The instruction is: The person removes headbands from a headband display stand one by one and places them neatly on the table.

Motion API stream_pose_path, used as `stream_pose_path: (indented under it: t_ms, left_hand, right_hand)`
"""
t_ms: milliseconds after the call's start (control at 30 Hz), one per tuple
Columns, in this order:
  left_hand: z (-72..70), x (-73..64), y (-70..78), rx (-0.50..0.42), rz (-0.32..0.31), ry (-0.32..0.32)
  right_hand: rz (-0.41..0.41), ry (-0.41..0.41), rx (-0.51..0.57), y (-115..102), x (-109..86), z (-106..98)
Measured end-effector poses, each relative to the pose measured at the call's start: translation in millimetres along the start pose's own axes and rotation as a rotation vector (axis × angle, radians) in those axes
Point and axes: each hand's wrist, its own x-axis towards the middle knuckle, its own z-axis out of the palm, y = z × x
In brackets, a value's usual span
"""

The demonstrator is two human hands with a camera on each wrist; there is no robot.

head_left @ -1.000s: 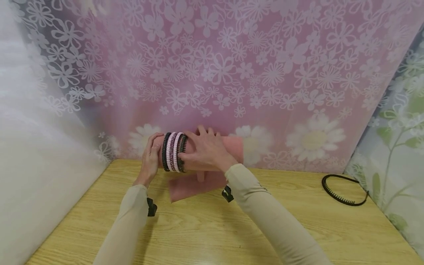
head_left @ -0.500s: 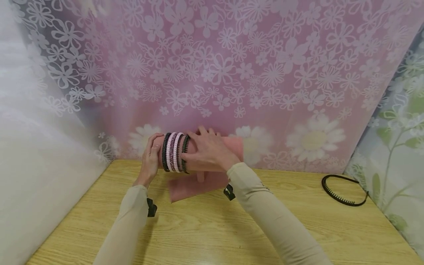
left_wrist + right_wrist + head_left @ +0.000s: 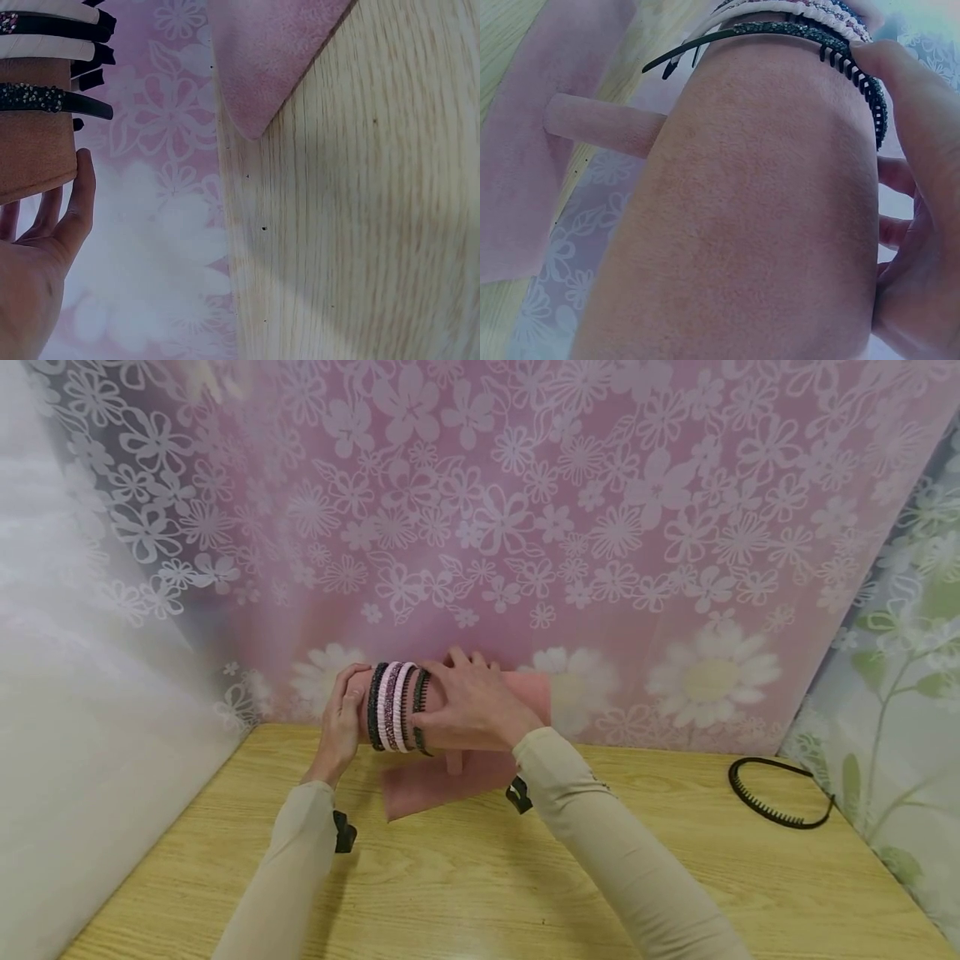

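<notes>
A pink headband stand with a plush roll is on the table. My left hand grips the roll's left end. In the left wrist view its fingers touch the roll's edge. Several headbands circle the roll's left part: a dark glittery one, two white ones with a purple glitter one between them. To their right, a dark glittery headband with teeth sits slightly apart. My right hand lies over the roll and holds that headband, thumb against its near side; its other fingers are partly hidden behind the roll.
The stand's flat pink base lies on the wooden table. A black toothed headband lies at the table's right edge. A flowered pink curtain hangs close behind, with pale sheets at both sides.
The rightmost dark headband has slid a little to the right along the roll, away from the white one, with my right hand. My left hand has stayed at the roll's end.
</notes>
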Motion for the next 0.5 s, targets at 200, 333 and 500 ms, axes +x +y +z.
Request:
stream_pose_path:
  t_ms: [200, 333, 500]
  left_hand:
    - [0.0, -0.5, -0.1, -0.006, -0.002, 0.003]
    - [-0.1, -1.3, 0.8, -0.003, 0.003, 0.014]
    - [-0.1, -2.4, 0.2, 0.007, 0.009, 0.018]
  right_hand:
    - [0.014, -0.017, 0.008, -0.4, 0.3, -3.2]
    - [0.014, -0.035, 0.025, 0.0, -0.2, -5.8]
    - [0.001, -0.053, 0.026, 1.8, -2.1, -8.4]
